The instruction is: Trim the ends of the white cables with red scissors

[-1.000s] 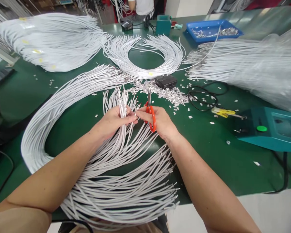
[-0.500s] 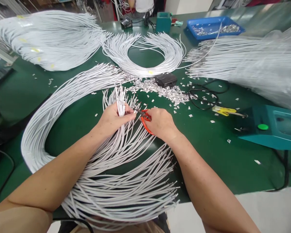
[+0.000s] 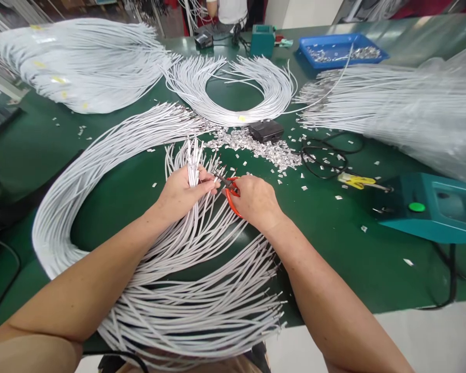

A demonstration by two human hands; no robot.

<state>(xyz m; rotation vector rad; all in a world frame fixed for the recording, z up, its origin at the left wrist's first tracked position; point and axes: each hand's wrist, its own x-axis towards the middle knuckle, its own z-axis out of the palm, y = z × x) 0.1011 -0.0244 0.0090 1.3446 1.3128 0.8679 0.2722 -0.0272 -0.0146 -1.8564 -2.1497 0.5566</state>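
Observation:
My left hand is closed round a small bunch of white cables whose ends point up. Between its thumb and fingers one cable end sticks out toward the right. My right hand grips scissors with red-orange handles; their dark blades reach to the cable end at my left fingertips. Whether the blades touch it I cannot tell. Under both hands lies a large fan of loose white cables, bent round in a wide loop to the left.
Silvery scraps lie heaped behind my hands, beside a black box. A coiled cable bundle, bagged cables and a blue tray stand farther back. At right are a teal machine and yellow-handled tool.
Both hands hold nearly the same pose, with the scissors still at the cable end. The whole view has shifted very slightly.

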